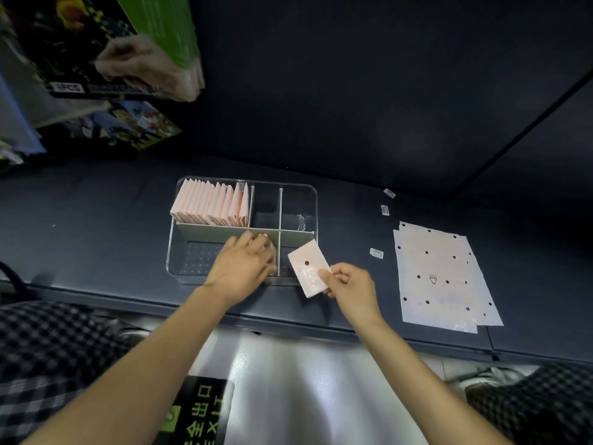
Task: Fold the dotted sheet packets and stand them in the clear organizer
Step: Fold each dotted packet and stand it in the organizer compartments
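Observation:
The clear organizer (300,189) sits on the dark table, split by pale dividers. Its back left compartment holds a row of several folded pink packets (211,205) standing upright. My left hand (245,264) reaches into the front compartment, fingers curled over folded packets there that are mostly hidden under it. My right hand (349,284) pinches a folded white dotted packet (308,268) at its lower corner, holding it tilted just above the organizer's front right corner. A stack of flat dotted sheets (442,277) lies to the right.
Three small white labels (376,253) lie on the table between the organizer and the sheets. Colourful boxes (106,53) hang at the upper left. The table's front edge runs just below my wrists. A checked garment shows at both lower corners.

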Available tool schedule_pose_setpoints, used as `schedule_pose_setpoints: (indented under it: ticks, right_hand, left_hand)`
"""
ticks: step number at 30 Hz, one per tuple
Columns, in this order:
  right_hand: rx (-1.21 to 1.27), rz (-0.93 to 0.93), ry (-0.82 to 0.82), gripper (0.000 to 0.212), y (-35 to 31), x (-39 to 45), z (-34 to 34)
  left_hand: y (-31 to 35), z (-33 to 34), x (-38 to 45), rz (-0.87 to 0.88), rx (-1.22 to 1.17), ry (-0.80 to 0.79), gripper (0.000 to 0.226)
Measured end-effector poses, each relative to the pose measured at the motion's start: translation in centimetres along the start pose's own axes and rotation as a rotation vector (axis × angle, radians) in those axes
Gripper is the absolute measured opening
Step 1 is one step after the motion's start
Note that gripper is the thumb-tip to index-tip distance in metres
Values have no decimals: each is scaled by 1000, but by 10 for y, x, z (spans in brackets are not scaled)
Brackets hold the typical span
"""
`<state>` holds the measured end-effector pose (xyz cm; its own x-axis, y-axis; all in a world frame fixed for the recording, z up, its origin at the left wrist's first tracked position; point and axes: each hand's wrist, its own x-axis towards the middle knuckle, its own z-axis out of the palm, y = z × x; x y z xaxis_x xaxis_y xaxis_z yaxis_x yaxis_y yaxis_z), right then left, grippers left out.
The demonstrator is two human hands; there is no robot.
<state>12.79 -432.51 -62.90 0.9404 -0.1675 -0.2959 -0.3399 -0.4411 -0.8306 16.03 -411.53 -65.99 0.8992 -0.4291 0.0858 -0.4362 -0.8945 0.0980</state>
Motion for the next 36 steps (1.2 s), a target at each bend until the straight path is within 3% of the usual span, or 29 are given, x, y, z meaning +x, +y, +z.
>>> schedule_pose_setpoints:
  ticks: [4, 8, 11, 19, 24, 31, 36]
  right_hand:
    - [-43, -59, 72, 17, -10, 2, 16]
    - [-81, -141, 111, 14, -24, 10, 37]
    - [-173, -200, 107, 16, -29, 16, 48]
    - [-616, -297, 88, 23, -32, 26, 71]
    - [-707, -251, 78, 23, -33, 27, 88]
    - [-759, -229, -8, 37, -23, 21, 95]
    - [-737, -293, 10, 29, -18, 15, 85]
  left_hand:
    - [-14, -5, 4, 283, 210, 38, 24]
    - [-20, -1, 17, 389, 241, -231, 62]
    - [-23, 1, 22, 414, 263, -292, 74]
    - [-30, 6, 21, 391, 248, -236, 74]
    - [-30, 4, 17, 361, 131, -110, 72]
    - [-28, -10, 4, 287, -55, 98, 37]
    - [-16, -1, -4, 219, -72, -69, 54]
